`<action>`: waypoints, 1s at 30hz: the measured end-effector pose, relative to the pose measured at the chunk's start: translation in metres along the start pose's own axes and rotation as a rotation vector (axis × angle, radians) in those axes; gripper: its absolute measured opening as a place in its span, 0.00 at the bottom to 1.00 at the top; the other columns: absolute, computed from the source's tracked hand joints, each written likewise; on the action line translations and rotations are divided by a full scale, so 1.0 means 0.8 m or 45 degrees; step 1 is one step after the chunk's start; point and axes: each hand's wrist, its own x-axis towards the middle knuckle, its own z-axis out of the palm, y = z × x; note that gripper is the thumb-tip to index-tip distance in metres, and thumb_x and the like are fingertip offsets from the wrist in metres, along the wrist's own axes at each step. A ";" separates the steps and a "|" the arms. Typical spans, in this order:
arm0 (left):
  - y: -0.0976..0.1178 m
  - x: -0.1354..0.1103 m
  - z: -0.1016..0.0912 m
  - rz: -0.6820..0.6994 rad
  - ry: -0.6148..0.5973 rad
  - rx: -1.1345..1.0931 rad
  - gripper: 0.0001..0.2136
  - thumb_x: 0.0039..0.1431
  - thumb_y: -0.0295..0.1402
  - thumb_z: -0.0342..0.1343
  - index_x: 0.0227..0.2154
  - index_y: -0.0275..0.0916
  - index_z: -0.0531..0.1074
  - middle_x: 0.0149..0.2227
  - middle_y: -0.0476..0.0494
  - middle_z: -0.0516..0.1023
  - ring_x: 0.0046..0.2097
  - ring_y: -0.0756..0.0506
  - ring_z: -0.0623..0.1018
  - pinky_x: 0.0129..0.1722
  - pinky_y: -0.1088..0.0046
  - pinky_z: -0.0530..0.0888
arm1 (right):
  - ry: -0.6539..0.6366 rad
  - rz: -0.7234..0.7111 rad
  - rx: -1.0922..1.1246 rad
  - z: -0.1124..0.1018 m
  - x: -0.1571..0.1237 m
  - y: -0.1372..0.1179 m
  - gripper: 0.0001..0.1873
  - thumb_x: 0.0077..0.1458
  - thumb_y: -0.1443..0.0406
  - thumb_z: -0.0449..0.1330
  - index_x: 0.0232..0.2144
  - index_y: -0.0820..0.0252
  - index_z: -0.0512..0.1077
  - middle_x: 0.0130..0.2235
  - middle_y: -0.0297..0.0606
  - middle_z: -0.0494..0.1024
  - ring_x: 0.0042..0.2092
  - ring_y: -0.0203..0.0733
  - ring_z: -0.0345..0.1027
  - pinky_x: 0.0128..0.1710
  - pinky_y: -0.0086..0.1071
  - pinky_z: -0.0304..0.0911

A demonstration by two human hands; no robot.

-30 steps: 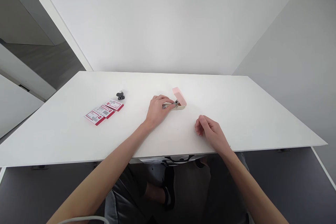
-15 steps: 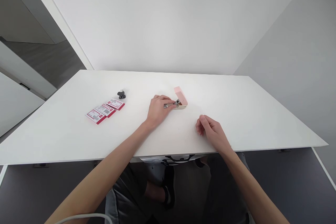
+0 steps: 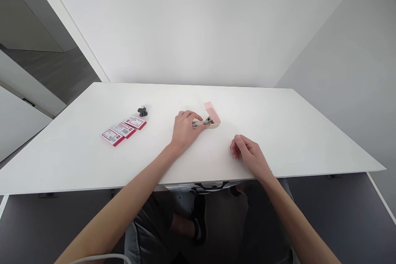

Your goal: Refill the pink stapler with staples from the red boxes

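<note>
A small stapler [image 3: 213, 113] with a pink top and a cream base lies on the white table, its top swung up. My left hand [image 3: 185, 128] is curled around the near-left end of it. The thumb lies along the base, and the index finger arches above the metal staple channel [image 3: 206, 122]. To the right, nearer the table's front edge, my right hand [image 3: 247, 152] rests with its fingers curled and the thumb against the index finger. Whatever may be inside that curl is hidden.
On the left of the white table [image 3: 293, 132] lie three red-and-white packets [image 3: 124, 129], partly overlapping. Just behind them sits a small dark object [image 3: 142, 111], perhaps a clip. A wall [image 3: 192, 29] stands along the back edge. A pale cable [image 3: 102, 257] crosses my left forearm.
My left index finger has lifted and parted from the thumb, showing more of the stapler's metal channel. The stapler's top stays raised. My right hand has not visibly moved.
</note>
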 end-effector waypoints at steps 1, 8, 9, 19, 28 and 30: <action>0.001 -0.001 -0.001 0.002 0.008 0.013 0.08 0.58 0.39 0.70 0.36 0.45 0.79 0.46 0.46 0.82 0.53 0.37 0.73 0.55 0.54 0.71 | -0.001 0.000 0.005 0.000 0.000 0.000 0.28 0.70 0.42 0.50 0.27 0.54 0.68 0.28 0.34 0.71 0.30 0.40 0.63 0.34 0.36 0.60; 0.000 -0.003 0.001 0.001 -0.001 0.020 0.08 0.57 0.40 0.71 0.32 0.45 0.79 0.46 0.46 0.80 0.53 0.38 0.72 0.57 0.54 0.69 | -0.004 0.004 0.013 0.000 0.000 -0.001 0.28 0.70 0.42 0.51 0.26 0.54 0.68 0.28 0.34 0.71 0.30 0.40 0.62 0.34 0.36 0.60; 0.000 -0.003 0.002 0.000 -0.008 0.013 0.07 0.57 0.40 0.70 0.32 0.45 0.80 0.46 0.46 0.80 0.53 0.38 0.72 0.57 0.54 0.70 | -0.004 0.004 0.015 0.000 0.001 -0.001 0.28 0.70 0.42 0.51 0.26 0.54 0.68 0.28 0.34 0.71 0.30 0.40 0.63 0.34 0.36 0.60; -0.003 -0.002 0.005 0.072 -0.008 -0.006 0.06 0.59 0.39 0.69 0.35 0.45 0.81 0.45 0.45 0.81 0.52 0.37 0.73 0.56 0.52 0.72 | -0.005 0.000 -0.009 0.000 0.001 -0.002 0.29 0.69 0.40 0.51 0.26 0.53 0.68 0.28 0.35 0.72 0.30 0.41 0.63 0.34 0.36 0.61; -0.003 -0.002 0.004 0.049 -0.022 0.003 0.11 0.58 0.39 0.69 0.39 0.44 0.75 0.45 0.45 0.80 0.51 0.37 0.74 0.54 0.54 0.73 | 0.002 0.000 -0.016 0.000 0.000 -0.003 0.29 0.68 0.40 0.51 0.26 0.54 0.68 0.28 0.34 0.72 0.30 0.40 0.63 0.33 0.35 0.61; -0.002 -0.003 0.003 0.028 0.017 -0.014 0.16 0.58 0.40 0.69 0.45 0.44 0.72 0.48 0.43 0.79 0.52 0.38 0.74 0.54 0.55 0.73 | -0.001 -0.002 -0.012 0.000 0.000 -0.002 0.29 0.68 0.40 0.51 0.26 0.54 0.68 0.28 0.34 0.72 0.30 0.40 0.63 0.33 0.35 0.61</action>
